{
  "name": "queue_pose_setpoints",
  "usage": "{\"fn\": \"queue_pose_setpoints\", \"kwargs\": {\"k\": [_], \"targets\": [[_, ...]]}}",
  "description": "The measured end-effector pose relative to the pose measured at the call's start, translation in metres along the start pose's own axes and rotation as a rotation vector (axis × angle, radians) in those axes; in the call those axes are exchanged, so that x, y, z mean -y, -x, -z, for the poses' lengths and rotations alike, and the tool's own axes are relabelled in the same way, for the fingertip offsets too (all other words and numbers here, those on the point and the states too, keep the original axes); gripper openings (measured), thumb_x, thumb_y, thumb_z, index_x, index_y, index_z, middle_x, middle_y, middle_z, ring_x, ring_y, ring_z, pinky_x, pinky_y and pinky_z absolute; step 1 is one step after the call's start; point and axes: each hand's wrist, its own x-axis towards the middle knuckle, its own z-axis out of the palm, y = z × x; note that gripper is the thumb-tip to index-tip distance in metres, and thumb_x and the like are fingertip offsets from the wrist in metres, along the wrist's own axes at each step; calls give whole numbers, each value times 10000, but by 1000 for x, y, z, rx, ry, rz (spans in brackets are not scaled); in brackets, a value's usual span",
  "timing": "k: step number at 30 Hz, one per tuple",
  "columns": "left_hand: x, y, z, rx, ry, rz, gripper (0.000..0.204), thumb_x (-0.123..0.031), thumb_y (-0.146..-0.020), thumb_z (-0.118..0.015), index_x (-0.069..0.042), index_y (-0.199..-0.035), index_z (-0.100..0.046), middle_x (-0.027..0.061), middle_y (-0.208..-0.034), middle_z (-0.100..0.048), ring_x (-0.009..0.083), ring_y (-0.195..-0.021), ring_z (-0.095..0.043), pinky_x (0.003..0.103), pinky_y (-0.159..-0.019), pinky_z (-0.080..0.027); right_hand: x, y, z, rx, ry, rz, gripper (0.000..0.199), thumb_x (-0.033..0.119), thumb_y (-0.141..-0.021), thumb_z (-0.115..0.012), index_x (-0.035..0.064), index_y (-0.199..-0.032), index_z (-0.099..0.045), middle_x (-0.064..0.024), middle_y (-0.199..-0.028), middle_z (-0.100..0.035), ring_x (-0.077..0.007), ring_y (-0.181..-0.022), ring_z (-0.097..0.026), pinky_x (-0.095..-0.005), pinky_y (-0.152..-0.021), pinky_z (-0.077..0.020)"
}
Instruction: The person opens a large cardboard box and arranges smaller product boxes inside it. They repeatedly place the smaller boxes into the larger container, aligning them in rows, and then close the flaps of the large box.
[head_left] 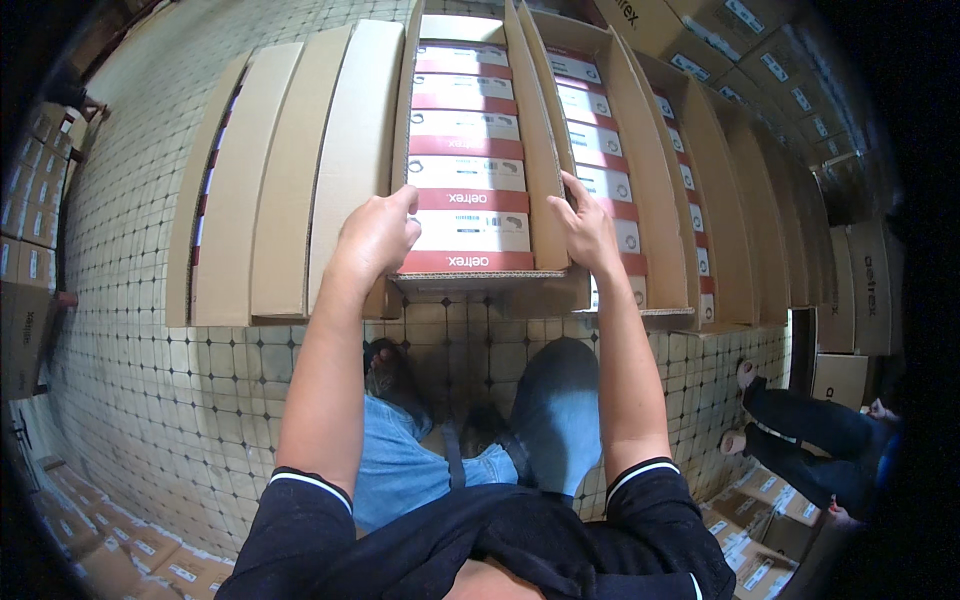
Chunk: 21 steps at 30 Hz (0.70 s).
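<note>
In front of me stands a long open cardboard carton (548,235), filled with one row of white and red shoeboxes (468,172). My left hand (383,232) is closed at its left wall, fingers curled over the edge near the front corner. On the opposite side my right hand (585,225) grips the upright right-hand flap, thumb toward the inside and index finger along the edge. Part of the fingers of both hands is hidden. The carton's front edge lies just beyond my feet.
To the left, several cartons (285,180) have their flaps folded over. More open cartons (640,190) line up on the right. Stacked boxes (765,75) rise at the back right. A person in dark trousers (800,425) is at the right, on the tiled floor (225,385).
</note>
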Motion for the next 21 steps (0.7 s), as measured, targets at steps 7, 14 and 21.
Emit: {"fn": "queue_pose_setpoints", "kwargs": {"k": [7, 14, 21], "targets": [[0, 1, -3, -11, -64, -20, 224, -205, -904, -596, -58, -1073, -581, 236, -879, -680, 423, -869, -646, 497, -786, -505, 0, 1, 3, -1, -44, 16, 562, 405, -888, -547, 154, -1391, -538, -178, -1136, -702, -327, -1092, -657, -388, -955, -485], [1, 1, -5, -24, -53, -20, 211, -214, -909, -587, -57, -1050, -585, 244, -849, -673, 429, -839, -647, 502, -768, -502, -2, 1, 0, 5, 46, 44, 556, 406, -933, -521, 180, -1439, -477, -196, -1173, -681, -369, -1104, -645, -437, -962, -486], [-4, 1, -2, -16, -51, -14, 205, -200, -897, -592, -55, -1041, -598, 236, -852, -679, 412, -855, -654, 492, -776, -507, -1, 3, 1, 30, 29, 9, 559, 412, -935, -518, 189, -1445, -467, -205, -1179, -676, -382, -1107, -641, -440, -972, -481]]}}
